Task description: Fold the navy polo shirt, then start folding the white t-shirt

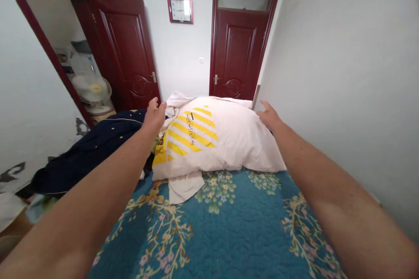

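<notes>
A plump white pillow (229, 139) with yellow stripes and small print lies across the far end of a bed. Both my arms stretch out to it. My left hand (154, 115) is at the pillow's left corner, fingers curled round the edge of the white cover. My right hand (269, 115) rests on the pillow's right end, fingers bent over its far side. A flap of white cloth (185, 186) hangs out from under the pillow onto the teal floral quilt (229, 231).
A dark navy blanket (94, 148) is heaped on the left of the bed. Two dark red doors (237, 52) stand behind, one open at the left (126, 52). A fan (93, 91) sits in the doorway. A white wall (343, 96) runs close along the right.
</notes>
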`<state>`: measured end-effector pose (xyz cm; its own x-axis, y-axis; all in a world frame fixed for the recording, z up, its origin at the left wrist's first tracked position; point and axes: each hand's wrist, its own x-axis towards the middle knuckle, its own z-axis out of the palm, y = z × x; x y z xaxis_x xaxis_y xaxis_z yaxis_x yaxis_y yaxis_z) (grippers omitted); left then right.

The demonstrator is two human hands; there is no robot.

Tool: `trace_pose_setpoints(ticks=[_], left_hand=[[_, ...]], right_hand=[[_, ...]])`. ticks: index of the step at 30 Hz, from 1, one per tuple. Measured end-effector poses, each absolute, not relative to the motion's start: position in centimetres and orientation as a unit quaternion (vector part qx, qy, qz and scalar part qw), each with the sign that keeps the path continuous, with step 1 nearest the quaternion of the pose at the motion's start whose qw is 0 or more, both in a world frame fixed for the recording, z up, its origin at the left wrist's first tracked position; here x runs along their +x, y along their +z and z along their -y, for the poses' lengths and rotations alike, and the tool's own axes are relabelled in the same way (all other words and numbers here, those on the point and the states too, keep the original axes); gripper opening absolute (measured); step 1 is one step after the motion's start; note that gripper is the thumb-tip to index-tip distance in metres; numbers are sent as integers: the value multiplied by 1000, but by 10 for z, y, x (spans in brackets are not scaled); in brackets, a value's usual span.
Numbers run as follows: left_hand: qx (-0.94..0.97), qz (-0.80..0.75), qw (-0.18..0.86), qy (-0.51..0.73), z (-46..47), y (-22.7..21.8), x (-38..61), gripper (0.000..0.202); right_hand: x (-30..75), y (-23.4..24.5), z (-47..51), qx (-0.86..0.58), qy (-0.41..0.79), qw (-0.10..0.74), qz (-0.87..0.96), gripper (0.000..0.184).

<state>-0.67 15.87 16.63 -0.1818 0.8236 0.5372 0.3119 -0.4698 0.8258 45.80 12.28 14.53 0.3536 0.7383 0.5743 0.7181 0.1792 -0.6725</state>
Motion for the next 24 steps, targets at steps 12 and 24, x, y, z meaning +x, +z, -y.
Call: trace_pose_setpoints(ticks=[12, 24], left_hand=[[853, -465, 52, 233, -15, -21, -26, 45], [875, -421, 32, 237, -12, -28, -11, 32]], right_hand=[[433, -66, -6, -666, -47, 242, 704, 45], [445, -43, -76, -763, -44, 202, 613, 49]])
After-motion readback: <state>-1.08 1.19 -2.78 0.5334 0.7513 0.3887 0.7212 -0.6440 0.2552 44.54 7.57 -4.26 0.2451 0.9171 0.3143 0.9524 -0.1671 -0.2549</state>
